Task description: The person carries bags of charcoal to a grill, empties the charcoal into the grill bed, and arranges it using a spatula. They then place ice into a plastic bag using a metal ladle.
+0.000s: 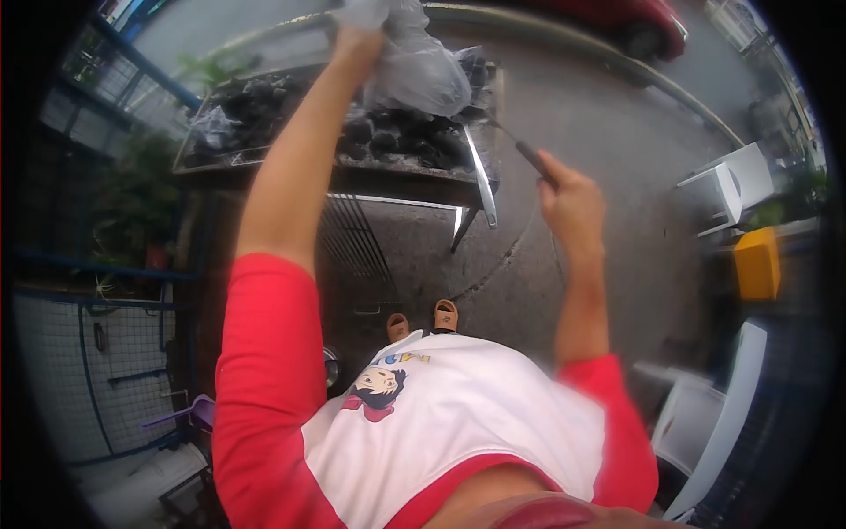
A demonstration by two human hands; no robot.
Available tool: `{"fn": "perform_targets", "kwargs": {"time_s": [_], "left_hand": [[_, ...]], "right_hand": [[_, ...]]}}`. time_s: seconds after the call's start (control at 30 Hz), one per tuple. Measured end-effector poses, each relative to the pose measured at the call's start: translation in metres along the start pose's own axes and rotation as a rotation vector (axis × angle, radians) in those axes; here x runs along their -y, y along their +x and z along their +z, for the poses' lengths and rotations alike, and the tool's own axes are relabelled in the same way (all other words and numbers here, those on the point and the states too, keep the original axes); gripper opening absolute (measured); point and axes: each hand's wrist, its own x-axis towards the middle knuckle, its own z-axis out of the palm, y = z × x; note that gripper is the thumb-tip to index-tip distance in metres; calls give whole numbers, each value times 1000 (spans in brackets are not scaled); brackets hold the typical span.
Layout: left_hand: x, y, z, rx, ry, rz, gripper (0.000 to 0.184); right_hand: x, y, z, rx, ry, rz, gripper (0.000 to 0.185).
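Note:
At the top, my left hand [357, 42] is closed on a clear plastic bag [423, 75], its fingers partly hidden by the film. The bag hangs over black charcoal [401, 141] in a long metal grill [388, 176]. To the right of the grill, my right hand [571, 198] is wrapped round the black handle [536, 163] of a thin metal tool. The tool points toward the grill's right end, and its far tip is blurred. A long silvery utensil [481, 176] leans across the grill's front edge near its right corner.
A crumpled plastic piece [214, 126] lies on the charcoal at left. A wire grate [352, 234] stands below the grill. White chairs [736, 185] and a yellow object [758, 264] are on the right. A red car [634, 26] is on the road beyond the curb.

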Motion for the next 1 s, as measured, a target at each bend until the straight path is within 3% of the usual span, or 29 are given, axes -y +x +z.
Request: {"fn": "perform_targets", "kwargs": {"time_s": [0.07, 0.1, 0.13, 0.27, 0.33, 0.47, 0.57, 0.63, 0.67, 0.77, 0.83, 0.9, 1.0], "left_hand": [[-32, -20, 4, -3, 360, 44, 54], [-65, -39, 4, 1, 361, 46, 54], [-90, -54, 3, -78, 112, -92, 53], [-104, -65, 4, 27, -150, -68, 49], [-96, -63, 12, 87, -259, -71, 47], [-37, -58, 47, 59, -471, -158, 44], [11, -9, 35, 95, -491, -343, 35], [22, 2, 36, -4, -189, -409, 30], [8, -8, 37, 54, -366, -358, 41], [-17, -23, 35, 20, -597, -350, 42], [-37, -25, 43, 125, -584, -330, 41], [-51, -19, 54, -68, -607, -385, 28], [-39, -6, 41, 64, -816, -357, 28]], "right_hand": [[-9, -2, 6, -18, 33, -2, 36], [-19, -6, 14, -39, 87, 24, 36], [-26, -12, 19, -59, 141, 52, 36], [-41, -35, 26, -26, 262, 162, 39], [-57, -47, 37, -46, 459, 262, 38], [-71, -58, 43, -40, 454, 266, 38], [-88, -71, 52, -107, 466, 201, 37], [-81, -70, 43, -102, 456, 221, 38], [-77, -69, 40, -104, 457, 220, 38], [-62, -78, 37, -107, 537, 236, 38], [-50, -80, 39, -142, 554, 141, 38], [-30, -82, 35, -133, 567, 159, 38], [-4, -81, 30, -112, 580, 180, 38]]}}
